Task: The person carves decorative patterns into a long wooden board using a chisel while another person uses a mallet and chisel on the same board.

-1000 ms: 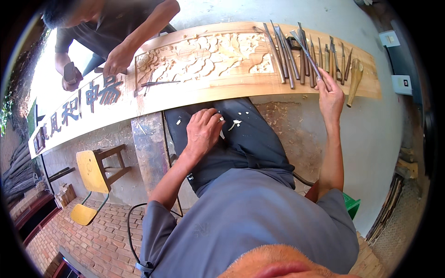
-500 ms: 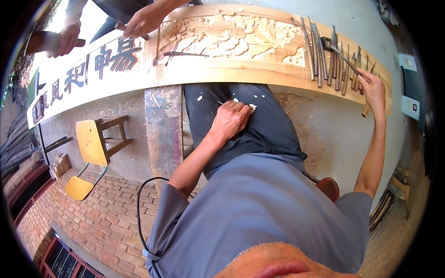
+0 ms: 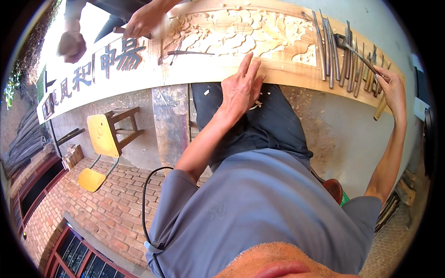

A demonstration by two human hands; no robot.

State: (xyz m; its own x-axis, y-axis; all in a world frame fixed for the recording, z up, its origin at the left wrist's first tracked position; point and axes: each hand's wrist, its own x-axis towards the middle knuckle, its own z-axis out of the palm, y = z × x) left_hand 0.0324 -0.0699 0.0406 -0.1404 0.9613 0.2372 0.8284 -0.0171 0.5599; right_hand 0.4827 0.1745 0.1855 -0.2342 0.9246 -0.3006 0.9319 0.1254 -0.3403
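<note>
The slim chisel [image 3: 365, 61] lies toward the right end, slanting above a row of carving tools [image 3: 331, 76], its wooden handle pinched in the narrow grip of the right hand [image 3: 392, 92]. The left hand [image 3: 239, 96], its grip loose with fingers spread, reaches over the near edge of the carved wooden panel [image 3: 282, 75]; contact is unclear. A plain margin borders the carving there. Large dark characters [image 3: 106, 61] run along the pale left stretch, near a co-worker's hand [image 3: 141, 22].

A yellow chair [image 3: 103, 135] stands near brickwork [image 3: 125, 199] with red-framed, dark-paned windows [image 3: 81, 257].
</note>
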